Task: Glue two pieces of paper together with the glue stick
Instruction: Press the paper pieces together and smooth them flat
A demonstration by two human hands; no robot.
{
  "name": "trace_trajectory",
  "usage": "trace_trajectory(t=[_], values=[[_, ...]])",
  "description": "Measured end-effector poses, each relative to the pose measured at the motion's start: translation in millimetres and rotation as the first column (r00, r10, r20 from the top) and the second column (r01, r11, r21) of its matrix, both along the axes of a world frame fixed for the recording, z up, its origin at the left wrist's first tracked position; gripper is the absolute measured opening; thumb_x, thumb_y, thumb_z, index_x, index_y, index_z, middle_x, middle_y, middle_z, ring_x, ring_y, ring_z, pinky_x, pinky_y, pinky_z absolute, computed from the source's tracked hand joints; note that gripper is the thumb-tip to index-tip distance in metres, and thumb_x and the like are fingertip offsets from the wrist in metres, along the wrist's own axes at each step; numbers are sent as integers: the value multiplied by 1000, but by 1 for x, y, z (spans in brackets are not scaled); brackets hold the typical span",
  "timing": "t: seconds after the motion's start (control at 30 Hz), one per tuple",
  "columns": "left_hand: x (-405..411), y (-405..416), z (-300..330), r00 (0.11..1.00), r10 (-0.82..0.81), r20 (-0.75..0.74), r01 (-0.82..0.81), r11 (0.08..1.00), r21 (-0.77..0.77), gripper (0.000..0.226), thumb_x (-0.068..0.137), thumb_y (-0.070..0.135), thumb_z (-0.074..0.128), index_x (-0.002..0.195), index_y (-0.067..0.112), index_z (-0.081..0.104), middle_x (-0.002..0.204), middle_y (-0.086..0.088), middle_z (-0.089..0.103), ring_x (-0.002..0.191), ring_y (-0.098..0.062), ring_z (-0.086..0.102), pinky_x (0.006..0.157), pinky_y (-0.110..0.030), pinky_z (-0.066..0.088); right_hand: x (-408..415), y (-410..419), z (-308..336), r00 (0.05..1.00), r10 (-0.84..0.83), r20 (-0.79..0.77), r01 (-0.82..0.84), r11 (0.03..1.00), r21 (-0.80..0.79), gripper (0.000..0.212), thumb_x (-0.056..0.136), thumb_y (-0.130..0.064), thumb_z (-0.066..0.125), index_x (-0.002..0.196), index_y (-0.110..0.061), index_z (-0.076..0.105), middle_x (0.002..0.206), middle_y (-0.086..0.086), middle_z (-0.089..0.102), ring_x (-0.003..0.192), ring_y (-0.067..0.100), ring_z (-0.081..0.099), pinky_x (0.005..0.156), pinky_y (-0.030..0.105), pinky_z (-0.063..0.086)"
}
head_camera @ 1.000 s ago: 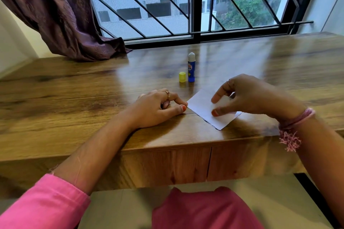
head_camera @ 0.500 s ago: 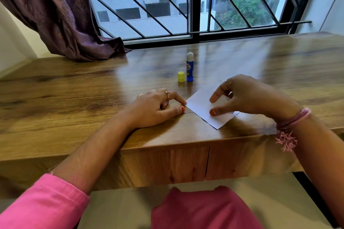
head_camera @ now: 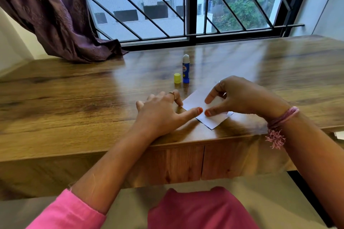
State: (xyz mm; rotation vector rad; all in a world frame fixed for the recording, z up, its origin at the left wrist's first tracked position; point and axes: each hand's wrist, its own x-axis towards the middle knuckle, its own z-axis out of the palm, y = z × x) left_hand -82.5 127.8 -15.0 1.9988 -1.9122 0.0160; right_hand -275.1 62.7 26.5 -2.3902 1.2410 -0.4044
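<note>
White paper lies flat near the front edge of the wooden surface, turned cornerwise — whether it's one sheet or two stacked, can't tell. Left hand rests palm-down just left of it, fingers loosely spread, thumb stretched onto the paper's left part, index tip at the paper's left corner. Right hand arches over the paper's right side, thumb and index tips pressing down on the sheet, other fingers curled; not pinching anything. The two thumb tips sit nearly touching on the paper. Glue stick stands upright, uncapped, behind the paper toward the window; its yellow cap sits just left of it, apart from both hands. Purple curtain hangs at far left w/ its hem on the surface.
</note>
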Motion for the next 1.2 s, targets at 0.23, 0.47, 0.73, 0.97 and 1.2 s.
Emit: trace_trajectory(t=[0.23,0.47,0.73,0.97,1.2], values=[[-3,-1,-2,997,55,47,-59,995,82,73,52,97,35,98,42,48,107,5,57,109,-23,46,76,-40,24,1,1,0,1000,4,-4,-4,1000,0,29,65,-33,83,92,-27,73,75,-17,57,68,3,53,54,16,37],[-6,3,-7,995,81,63,-87,991,104,96,40,103,25,110,40,46,116,2,46,102,-15,31,74,-38,19,1,5,-1,1000,-5,7,5,999,-41,31,66,-30,84,93,-26,71,89,-10,58,79,10,56,60,18,39],[-7,4,-8,993,87,78,-99,982,159,99,41,102,27,116,39,40,125,-1,40,102,-15,25,76,-37,18,-12,10,-8,991,-5,137,23,991,-130,31,66,-33,82,94,-25,71,93,-5,62,90,15,61,74,27,52],[-7,4,-9,992,90,87,-103,983,151,99,40,103,24,116,41,40,123,-1,40,102,-14,24,77,-37,19,-51,14,-22,940,19,340,47,981,-187,16,83,-25,67,98,-29,66,70,-13,60,60,1,57,60,12,40],[-8,4,-10,991,96,88,-106,986,127,105,36,104,19,117,42,39,108,6,31,99,-12,21,76,-37,17,-59,46,-35,976,166,140,-128,960,-248,27,94,-25,49,116,-32,64,68,-28,56,69,-16,53,65,4,36]])
